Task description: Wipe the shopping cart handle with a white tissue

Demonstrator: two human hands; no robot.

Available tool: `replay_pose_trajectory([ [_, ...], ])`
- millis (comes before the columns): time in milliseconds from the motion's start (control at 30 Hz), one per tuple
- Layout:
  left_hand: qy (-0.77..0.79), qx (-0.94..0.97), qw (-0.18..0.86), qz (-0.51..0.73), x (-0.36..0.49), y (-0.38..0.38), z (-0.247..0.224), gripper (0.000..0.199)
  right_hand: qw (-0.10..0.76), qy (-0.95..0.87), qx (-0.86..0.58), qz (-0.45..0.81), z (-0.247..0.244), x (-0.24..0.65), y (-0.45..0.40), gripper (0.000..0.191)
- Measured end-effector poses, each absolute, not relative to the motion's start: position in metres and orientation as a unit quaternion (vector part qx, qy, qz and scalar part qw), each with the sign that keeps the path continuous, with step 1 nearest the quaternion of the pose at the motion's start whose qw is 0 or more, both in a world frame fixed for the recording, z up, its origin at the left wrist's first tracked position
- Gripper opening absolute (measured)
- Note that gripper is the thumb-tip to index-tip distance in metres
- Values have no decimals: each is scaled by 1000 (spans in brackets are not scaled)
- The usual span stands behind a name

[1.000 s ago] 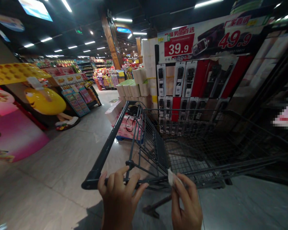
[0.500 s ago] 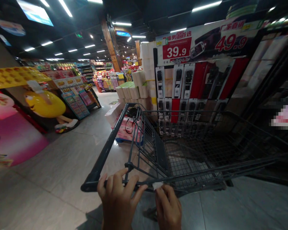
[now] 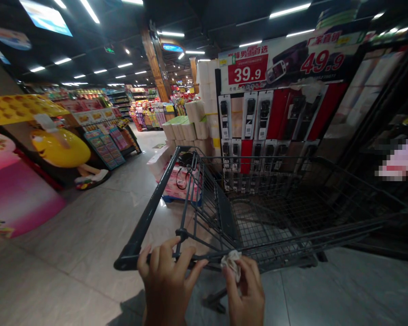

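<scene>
A dark grey shopping cart [image 3: 153,203] stands sideways before me, its handle on the left and its wire basket stretching to the right. My left hand [image 3: 166,280] grips the near side rail beside the handle's corner, fingers curled over the bar. Between the thumb and fingers of my right hand [image 3: 247,290] is a crumpled white tissue [image 3: 231,265], held at the same rail a little further right. The tissue's lower part is hidden by my fingers. No goods show in the part of the basket I can see.
Behind the cart is a rack of boxed belts [image 3: 255,117] under a price sign [image 3: 248,68]. Stacked paper packs [image 3: 180,129] and pink packages [image 3: 180,185] stand beyond the handle. A yellow figure [image 3: 63,147] is on the left, with tiled floor [image 3: 88,231] between.
My right hand has shifted slightly right and turned, so more of the crumpled tissue shows above the fingers. My left hand stays on the rail.
</scene>
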State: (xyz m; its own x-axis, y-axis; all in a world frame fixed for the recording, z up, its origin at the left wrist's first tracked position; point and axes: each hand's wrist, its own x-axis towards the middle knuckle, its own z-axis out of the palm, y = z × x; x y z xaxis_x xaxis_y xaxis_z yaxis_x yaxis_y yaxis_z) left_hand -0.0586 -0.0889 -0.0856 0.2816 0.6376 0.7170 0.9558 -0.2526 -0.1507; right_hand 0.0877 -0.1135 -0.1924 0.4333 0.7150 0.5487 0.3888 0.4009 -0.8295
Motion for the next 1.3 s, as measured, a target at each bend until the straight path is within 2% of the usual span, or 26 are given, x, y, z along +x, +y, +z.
replay_pose_trajectory([
  [133, -535, -744, 297, -268, -59, -88, -86, 21, 658, -534, -517, 123, -200, 74, -116, 29],
  [233, -540, -743, 289, -270, -57, -88, -87, 21, 643, -562, -513, 82, -204, 73, -114, 25],
  [367, -561, -730, 269, -284, -54, -89, -88, 20, 622, -589, -510, 77, -201, 82, -108, 11],
  [567, -543, -741, 279, -280, -55, -89, -87, 21, 569, -593, -567, 62, -207, 106, -111, 16],
  [667, -548, -736, 276, -286, -54, -89, -87, 20, 582, -586, -562, 53, -205, 109, -115, 10],
  [800, -560, -727, 267, -293, -51, -90, -88, 22, 603, -615, -500, 89, -191, 90, -114, 21],
  [867, -563, -728, 265, -288, -51, -90, -88, 21, 612, -612, -489, 105, -186, 78, -111, 21],
  [1033, -563, -731, 265, -280, -53, -90, -87, 20, 630, -564, -520, 121, -192, 73, -105, 17],
  [1300, -552, -734, 278, -281, -55, -88, -87, 20, 600, -565, -561, 81, -198, 104, -108, 18],
])
